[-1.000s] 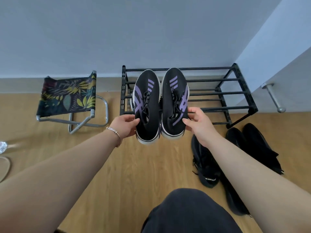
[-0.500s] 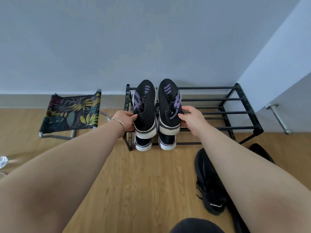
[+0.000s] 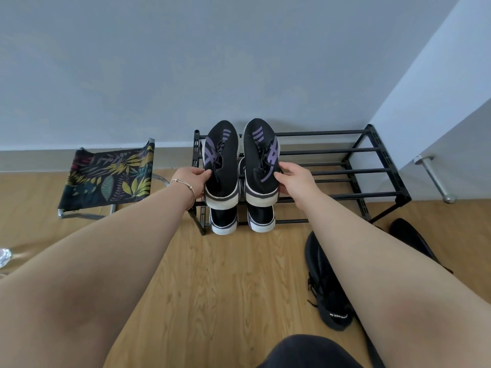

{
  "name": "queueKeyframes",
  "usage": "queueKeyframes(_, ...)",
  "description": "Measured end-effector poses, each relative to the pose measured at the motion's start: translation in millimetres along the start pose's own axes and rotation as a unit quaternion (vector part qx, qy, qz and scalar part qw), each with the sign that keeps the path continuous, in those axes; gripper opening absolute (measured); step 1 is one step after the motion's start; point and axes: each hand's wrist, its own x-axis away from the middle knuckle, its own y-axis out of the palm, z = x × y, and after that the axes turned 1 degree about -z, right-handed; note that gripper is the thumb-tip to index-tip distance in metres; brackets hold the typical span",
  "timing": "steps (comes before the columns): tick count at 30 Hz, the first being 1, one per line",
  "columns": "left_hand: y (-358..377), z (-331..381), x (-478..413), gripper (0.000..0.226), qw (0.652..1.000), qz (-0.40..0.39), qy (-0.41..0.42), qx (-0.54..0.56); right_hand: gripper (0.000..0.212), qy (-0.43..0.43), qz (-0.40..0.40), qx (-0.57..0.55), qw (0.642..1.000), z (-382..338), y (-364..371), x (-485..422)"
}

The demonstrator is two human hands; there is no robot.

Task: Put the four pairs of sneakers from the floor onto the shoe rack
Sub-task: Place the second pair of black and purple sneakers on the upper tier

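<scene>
A black two-tier shoe rack (image 3: 332, 150) stands against the wall. On the left end of its top tier lie two black sneakers with purple stripes, toes to the wall. My left hand (image 3: 190, 181) grips the left sneaker (image 3: 221, 166) at its collar, and my right hand (image 3: 295, 180) grips the right sneaker (image 3: 261, 160). Below them, on the lower tier, the heels of another black-and-purple pair (image 3: 241, 221) stick out. A black sneaker (image 3: 325, 285) lies on the floor by my right forearm, and part of another black shoe (image 3: 410, 239) shows beyond the arm.
A folding stool with a leaf-print seat (image 3: 109, 179) stands left of the rack. A metal door handle (image 3: 435, 179) sticks out at the right, by a wall corner. A clear plastic item (image 3: 4, 257) sits at the left edge on the wooden floor.
Both hands carried the purple-striped pair forward and down from mid-air onto the rack's top tier. The view tilted, bringing the lower-tier pair into sight.
</scene>
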Motion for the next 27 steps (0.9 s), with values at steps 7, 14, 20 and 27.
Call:
queueKeyframes(7,2,-5,-2,0.038,0.999,0.024,0.027,-0.032,0.044,-0.004,0.007,-0.004,1.0,-5,8,-3)
queueKeyframes(14,2,-1,9,0.043,0.974,0.06,0.093,-0.196,0.043,-0.023,0.017,0.086,0.996,-10,8,7)
queueKeyframes(20,-1,-1,22,0.039,0.945,0.082,0.172,-0.266,0.043,-0.105,0.063,0.299,0.946,-12,6,33)
queueKeyframes(27,0,16,57,0.051,0.871,0.072,0.308,-0.377,0.057,-0.126,0.099,0.458,0.874,-15,-5,67)
